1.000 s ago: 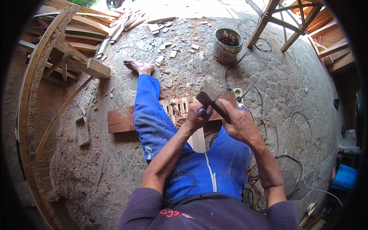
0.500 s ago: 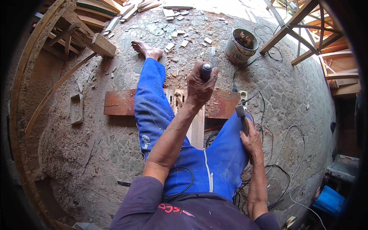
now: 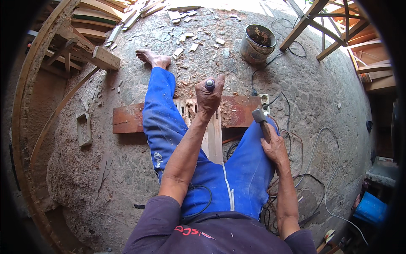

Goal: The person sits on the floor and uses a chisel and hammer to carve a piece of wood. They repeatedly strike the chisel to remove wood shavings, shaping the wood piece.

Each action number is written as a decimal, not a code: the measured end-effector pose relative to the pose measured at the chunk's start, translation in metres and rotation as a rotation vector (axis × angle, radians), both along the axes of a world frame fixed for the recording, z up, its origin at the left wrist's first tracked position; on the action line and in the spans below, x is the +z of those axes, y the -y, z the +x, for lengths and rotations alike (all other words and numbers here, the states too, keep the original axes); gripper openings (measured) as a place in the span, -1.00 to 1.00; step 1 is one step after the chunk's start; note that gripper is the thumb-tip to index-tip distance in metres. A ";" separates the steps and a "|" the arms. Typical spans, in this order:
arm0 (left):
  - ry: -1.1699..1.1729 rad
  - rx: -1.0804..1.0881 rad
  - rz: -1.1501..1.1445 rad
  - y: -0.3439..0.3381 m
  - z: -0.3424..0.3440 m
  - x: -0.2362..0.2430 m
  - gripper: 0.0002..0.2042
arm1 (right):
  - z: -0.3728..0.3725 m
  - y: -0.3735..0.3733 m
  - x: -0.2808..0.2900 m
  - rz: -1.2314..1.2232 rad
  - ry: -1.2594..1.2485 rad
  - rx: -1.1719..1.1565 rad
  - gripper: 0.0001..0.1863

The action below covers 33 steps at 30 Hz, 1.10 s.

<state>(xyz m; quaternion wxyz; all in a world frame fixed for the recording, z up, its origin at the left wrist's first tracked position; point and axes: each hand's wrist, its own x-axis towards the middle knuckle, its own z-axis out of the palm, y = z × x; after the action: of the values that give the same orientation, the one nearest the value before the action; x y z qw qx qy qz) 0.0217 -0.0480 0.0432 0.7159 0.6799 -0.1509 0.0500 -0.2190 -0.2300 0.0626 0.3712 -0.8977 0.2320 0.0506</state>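
Note:
My left hand is closed round the dark handle of a chisel, held upright with its metal-capped end up. The blade is hidden beneath the hand. Under it lie pale wooden pieces with dark slots cut in them, placed across a reddish-brown board and running back between my legs. My right hand grips the short handle of a hammer by my right thigh. The hammer's head points up and away from me, apart from the chisel.
A dirty bucket stands beyond the board. A white power strip sits at the board's right end, with cables trailing over the floor. Wood offcuts and shavings lie about. A small trough-like block is at left; wooden frames rise at right.
My left hand and the chisel have shifted slightly left and nearer to me over the slotted wood. The right hand with the hammer stays by the thigh. The whole view has shifted a little.

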 end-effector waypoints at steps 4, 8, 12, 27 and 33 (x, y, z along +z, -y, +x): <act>-0.011 -0.007 -0.016 0.002 0.005 -0.005 -0.56 | -0.002 0.002 -0.007 -0.061 0.066 0.045 -0.32; -0.035 -0.031 -0.024 0.002 0.004 -0.003 -0.56 | -0.002 0.003 -0.008 -0.059 0.065 0.045 -0.32; -0.059 -0.041 -0.066 0.005 0.013 -0.003 -0.56 | 0.000 0.001 -0.004 -0.023 0.056 0.042 -0.31; 0.583 0.208 0.250 0.000 0.003 -0.029 -0.88 | 0.110 -0.050 0.148 -0.528 0.227 0.583 -0.25; 0.590 0.253 0.318 0.006 0.008 -0.057 -0.87 | 0.126 -0.046 0.148 -0.561 0.190 0.701 -0.29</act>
<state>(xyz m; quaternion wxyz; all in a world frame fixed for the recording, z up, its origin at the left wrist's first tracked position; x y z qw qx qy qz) 0.0297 -0.0538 -0.0136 0.5148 0.7525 -0.2713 0.3083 -0.0930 -0.1843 0.2109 0.0937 -0.9885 -0.1158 0.0258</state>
